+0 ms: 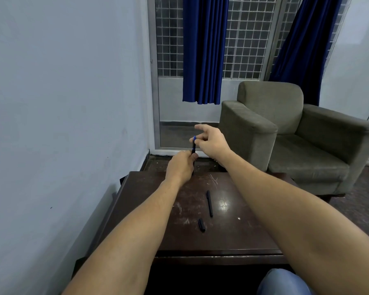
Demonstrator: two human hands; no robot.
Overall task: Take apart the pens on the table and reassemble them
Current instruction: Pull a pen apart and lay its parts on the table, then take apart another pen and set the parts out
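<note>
My left hand (181, 166) grips the lower part of a dark pen (193, 146) and holds it upright above the far edge of the table (239, 235). My right hand (211, 141) pinches the pen's blue top end with thumb and a finger, while its other fingers spread out. A whole black pen (209, 203) lies on the tabletop between my forearms. A short black pen cap (201, 225) lies just in front of it.
The dark wooden table is scratched and stands against the pale wall (62, 124) on the left. A grey-green armchair (296, 135) stands beyond the table to the right. Blue curtains (205, 50) hang over a gridded window behind. My knee (283, 283) shows at the bottom.
</note>
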